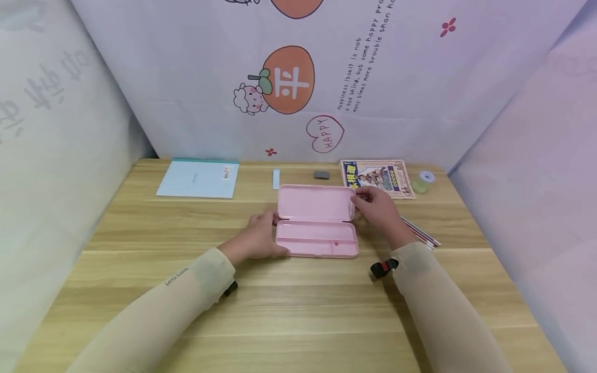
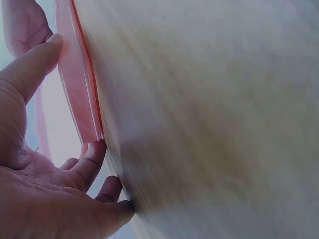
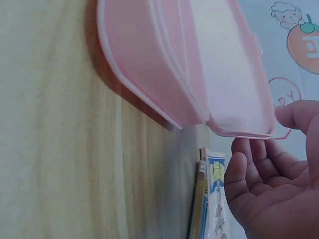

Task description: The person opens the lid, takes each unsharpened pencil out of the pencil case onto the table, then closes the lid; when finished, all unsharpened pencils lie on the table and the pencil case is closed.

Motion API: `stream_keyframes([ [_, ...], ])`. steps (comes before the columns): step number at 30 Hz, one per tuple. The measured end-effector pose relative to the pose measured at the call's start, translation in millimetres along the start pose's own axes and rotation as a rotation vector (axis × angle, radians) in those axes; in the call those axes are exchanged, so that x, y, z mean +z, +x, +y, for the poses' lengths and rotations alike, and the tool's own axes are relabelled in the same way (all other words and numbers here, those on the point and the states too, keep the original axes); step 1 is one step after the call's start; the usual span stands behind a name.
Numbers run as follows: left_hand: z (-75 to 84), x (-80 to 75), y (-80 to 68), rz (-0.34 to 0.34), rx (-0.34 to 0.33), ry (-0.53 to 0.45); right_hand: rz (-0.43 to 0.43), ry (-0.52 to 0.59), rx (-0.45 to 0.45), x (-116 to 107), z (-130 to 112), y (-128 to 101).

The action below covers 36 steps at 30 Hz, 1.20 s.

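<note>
A pink pencil case stands open at the middle of the table, its lid raised at the back. Inside the base are a long compartment and smaller divided ones, with nothing in them. My left hand spans the left end of the base, thumb at the front corner and fingers by the hinge. In the left wrist view, the thumb touches the case's pink side and a finger reaches its far corner. At the lid's right edge, my right hand pinches the rim between thumb and fingers.
A light blue notebook lies at the back left. Behind the case are a pale blue strip and a grey eraser. At the back right sit an illustrated booklet and a green, white-topped container. Several pencils lie beside my right forearm.
</note>
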<state>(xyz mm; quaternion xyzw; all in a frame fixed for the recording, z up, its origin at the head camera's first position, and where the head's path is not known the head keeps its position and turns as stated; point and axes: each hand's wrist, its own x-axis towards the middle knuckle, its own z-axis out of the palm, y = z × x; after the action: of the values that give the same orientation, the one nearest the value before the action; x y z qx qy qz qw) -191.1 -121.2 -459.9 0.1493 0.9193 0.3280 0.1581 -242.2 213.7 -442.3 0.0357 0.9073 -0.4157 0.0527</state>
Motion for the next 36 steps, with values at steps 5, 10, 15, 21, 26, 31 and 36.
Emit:
stream_keyframes([
  [5, 1.3, -2.4, -1.1, 0.022, -0.028, -0.028, 0.006, 0.024, -0.046, -5, -5, -13],
  [10, 1.6, -6.2, -0.6, 0.025, -0.031, -0.031, -0.024, -0.008, -0.11, -10, -5, -25],
  [15, 2.3, -9.6, -3.6, 0.019, -0.021, -0.044, -0.09, -0.015, -0.156, -11, -5, -34],
  [21, 1.7, -9.6, -4.0, -0.01, 0.026, -0.017, -0.171, -0.025, -0.279, -13, 8, -37],
  [26, 0.3, -6.7, 0.0, -0.038, 0.075, 0.03, -0.263, -0.024, -0.395, -11, 16, -44],
  [31, -1.5, -6.1, 1.4, -0.06, 0.171, 0.112, -0.297, -0.047, -0.404, -1, 21, -45],
  [36, 2.7, -8.9, -2.7, -0.137, 0.151, 0.163, -0.29, -0.052, -0.389, 5, 23, -45],
])
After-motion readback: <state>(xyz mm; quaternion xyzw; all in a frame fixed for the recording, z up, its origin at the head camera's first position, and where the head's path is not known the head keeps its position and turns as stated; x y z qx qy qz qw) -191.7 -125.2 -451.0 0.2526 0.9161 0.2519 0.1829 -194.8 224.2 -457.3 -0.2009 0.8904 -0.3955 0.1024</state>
